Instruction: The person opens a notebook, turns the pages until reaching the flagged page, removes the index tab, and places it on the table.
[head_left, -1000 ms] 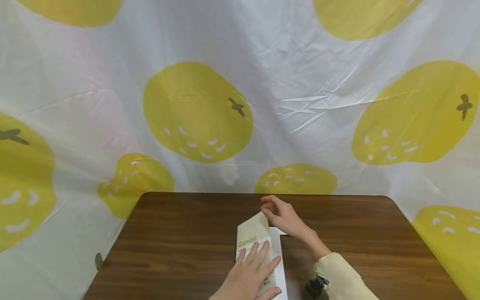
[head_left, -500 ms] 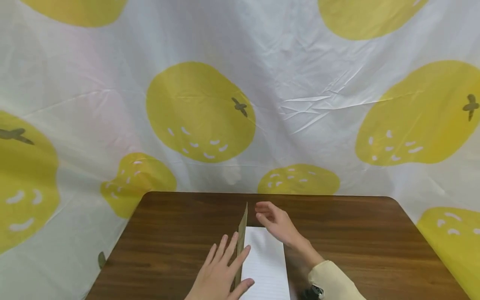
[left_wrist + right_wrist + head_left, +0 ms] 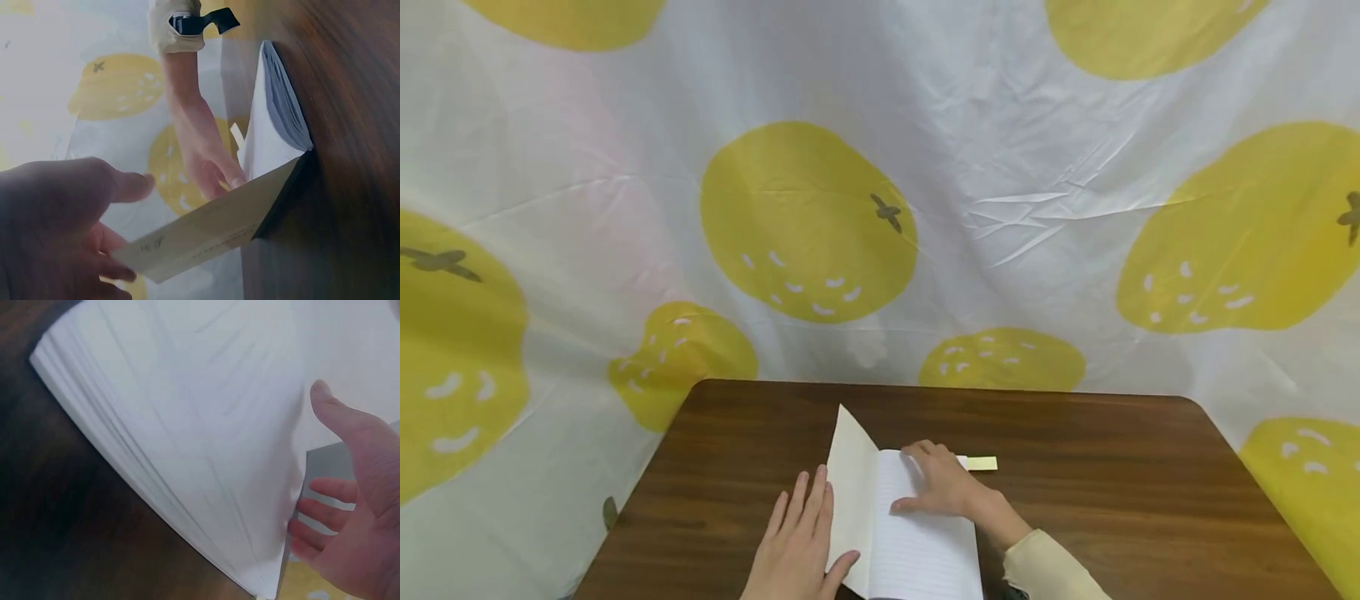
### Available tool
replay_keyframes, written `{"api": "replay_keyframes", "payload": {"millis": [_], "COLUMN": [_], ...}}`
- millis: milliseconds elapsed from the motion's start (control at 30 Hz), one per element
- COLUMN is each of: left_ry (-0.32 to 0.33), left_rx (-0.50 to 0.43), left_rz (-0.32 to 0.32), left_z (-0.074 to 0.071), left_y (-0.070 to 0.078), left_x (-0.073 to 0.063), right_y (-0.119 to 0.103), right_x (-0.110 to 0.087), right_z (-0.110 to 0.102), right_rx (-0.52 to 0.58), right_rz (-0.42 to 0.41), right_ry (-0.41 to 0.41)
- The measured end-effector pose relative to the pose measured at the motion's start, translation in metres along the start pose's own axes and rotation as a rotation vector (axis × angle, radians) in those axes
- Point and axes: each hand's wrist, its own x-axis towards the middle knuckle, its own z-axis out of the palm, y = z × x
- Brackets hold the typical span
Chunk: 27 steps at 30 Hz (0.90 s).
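- A cream-covered paper notebook with white ruled pages (image 3: 917, 554) lies at the near middle of a dark brown, wood-grained counter (image 3: 1112, 475), its cream front cover (image 3: 850, 500) raised and leaning to the left.
- A person's left hand (image 3: 793, 537) stands at the left edge of the cover, fingers straight and thumb held out to the right; the left wrist view shows the fingers beside the cover's corner, gripping nothing.
- The right hand (image 3: 943, 483) reaches in from the right over the far part of the pages, thumb spread away from loosely bent fingers and nothing clasped; the fingertips are at the pages' far edge.
- A narrow pale-yellow paper tab (image 3: 982, 463) juts to the right from the notebook's far right corner, just beyond the right hand.
- A cream fabric sleeve (image 3: 1048, 567) covers the right forearm, with a black strap (image 3: 203, 22) around its cuff.
- Faint print marks the cover's outer side, too blurred to read in the left wrist view.
- Behind the counter hangs a white cloth (image 3: 1037, 167) printed with large yellow fruit.
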Motion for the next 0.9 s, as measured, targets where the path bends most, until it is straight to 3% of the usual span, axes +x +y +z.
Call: {"api": "replay_keyframes", "payload": {"millis": [300, 533, 733, 900], "left_ry": [-0.134, -0.275, -0.344, -0.471], "left_rx": [0.096, 0.108, 0.010, -0.116], "left_rz": [-0.137, -0.188, -0.149, -0.207], "left_z": [0.015, 0.047, 0.075, 0.093], "left_y": [0.000, 0.007, 0.021, 0.031], "left_x": [-0.007, -0.008, -0.009, -0.009], "right_y": [0.000, -0.010, -0.022, -0.026], "right_x": [-0.003, 0.001, 0.008, 0.009], "right_z": [0.013, 0.010, 0.011, 0.011], "right_rx": [-0.103, -0.135, -0.196, -0.226], "right_rz": [-0.013, 0.051, 0.102, 0.117], "right_ry": [-0.017, -0.085, -0.092, -0.076]}}
